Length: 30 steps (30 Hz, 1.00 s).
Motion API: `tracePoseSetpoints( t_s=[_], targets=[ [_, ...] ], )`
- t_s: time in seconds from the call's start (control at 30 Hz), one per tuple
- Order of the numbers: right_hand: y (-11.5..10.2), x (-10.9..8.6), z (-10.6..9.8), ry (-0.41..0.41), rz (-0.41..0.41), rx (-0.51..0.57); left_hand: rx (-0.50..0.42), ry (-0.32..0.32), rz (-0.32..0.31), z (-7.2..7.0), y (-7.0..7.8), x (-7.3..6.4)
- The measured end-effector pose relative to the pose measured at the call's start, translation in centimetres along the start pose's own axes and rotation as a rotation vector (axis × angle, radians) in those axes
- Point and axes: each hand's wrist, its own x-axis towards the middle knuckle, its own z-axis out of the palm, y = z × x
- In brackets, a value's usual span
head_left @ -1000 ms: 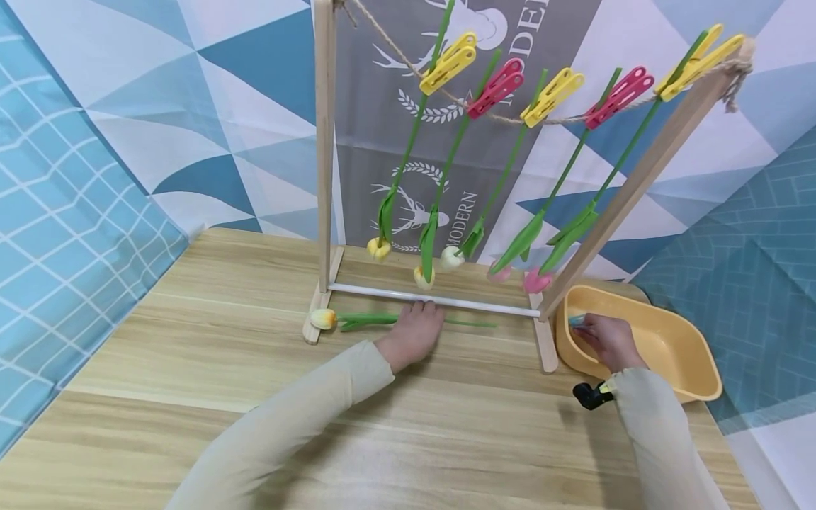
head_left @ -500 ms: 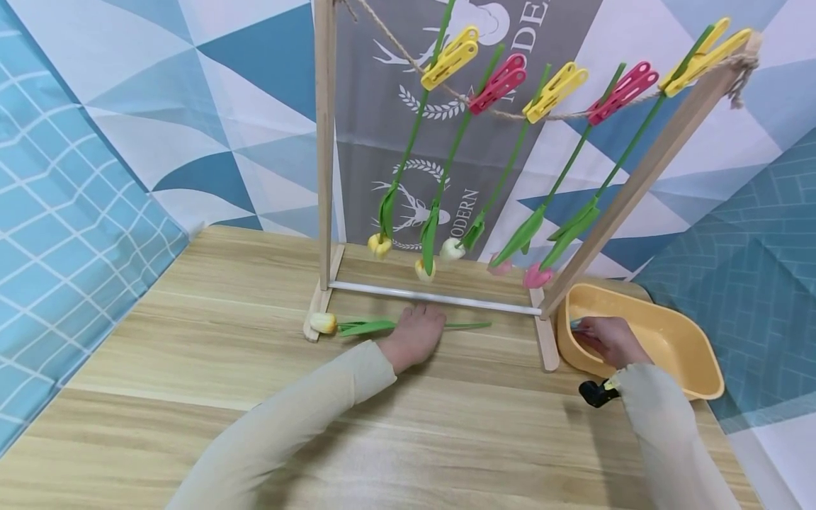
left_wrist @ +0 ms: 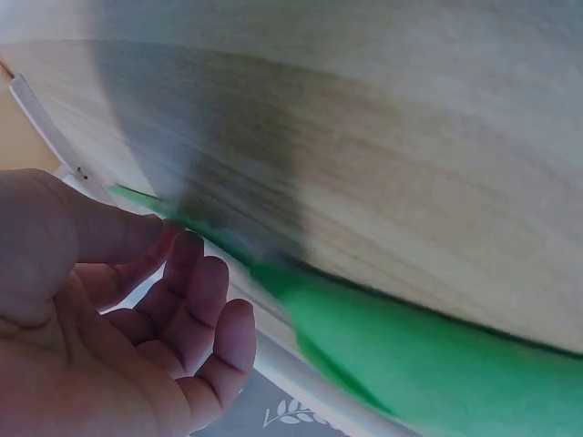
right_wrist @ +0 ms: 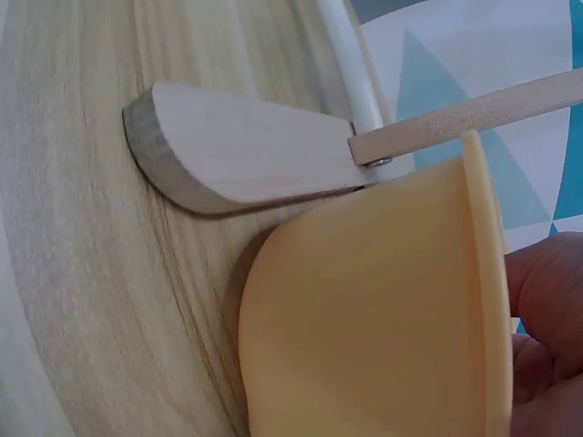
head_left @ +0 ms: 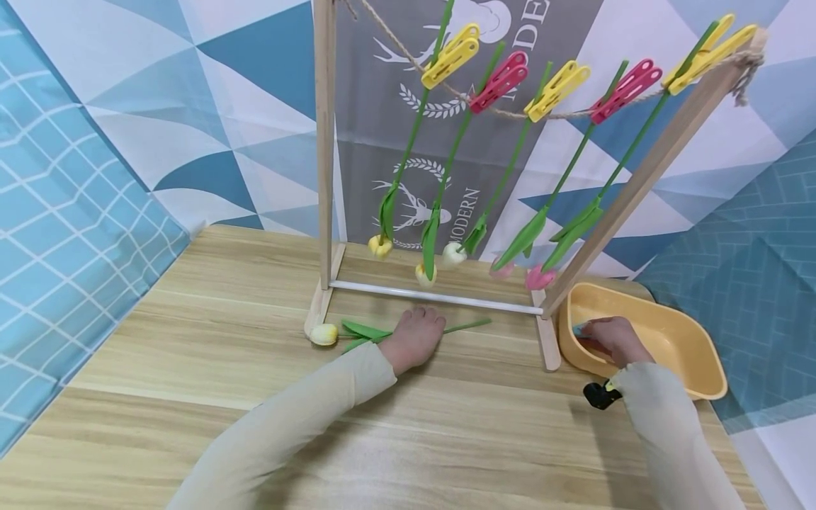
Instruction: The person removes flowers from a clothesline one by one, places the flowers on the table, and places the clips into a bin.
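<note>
Head view: one yellow-and-white artificial tulip with green leaves (head_left: pixel 366 330) lies across mid-frame on the pale wood-grain desk (head_left: pixel 382 439), just below the round white rod (head_left: pixel 433 297).
Left grip (head_left: pixel 414 338): nearly closed, thumb and fingertip pinching the thin green stem, as I read the left wrist view; the other fingers curl loosely.
Right grip (head_left: pixel 615 340): inside the orange-yellow plastic tub (head_left: pixel 669 347) at right of frame, fingers closed on a small light-blue piece (head_left: pixel 579 330), too hidden for me to identify.
Stem risk: with so narrow a pinch, a quick lift could let the tulip twist or slip.
Bloom risk: its bloom (head_left: pixel 324 334) sits at the end of the flat wooden foot (head_left: pixel 320 306), left of centre; a sideways drag might snag it.
Tub risk: knuckles catching the rim could shove the tub into the right-hand wooden foot (head_left: pixel 548 347) and set the five hanging tulips (head_left: pixel 431 237) swinging.
</note>
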Motion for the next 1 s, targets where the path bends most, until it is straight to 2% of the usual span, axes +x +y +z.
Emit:
tracePoseSetpoints(
  t_s=[0.23,0.5,0.8,1.0],
  targets=[
    [-0.2,-0.2,-0.3,-0.025,-0.001,-0.069,0.002,-0.014,0.001,-0.2,-0.1,-0.3],
    [0.1,-0.1,-0.5,0.013,-0.002,-0.151,-0.011,-0.033,0.000,-0.1,-0.2,-0.5],
    [0.3,0.1,-0.2,0.033,-0.038,-0.173,-0.034,-0.056,-0.021,-0.7,-0.8,-0.9],
    [0.4,0.3,-0.2,0.062,-0.057,-0.237,-0.024,-0.010,-0.004,-1.1,-1.4,-1.7]
  ],
)
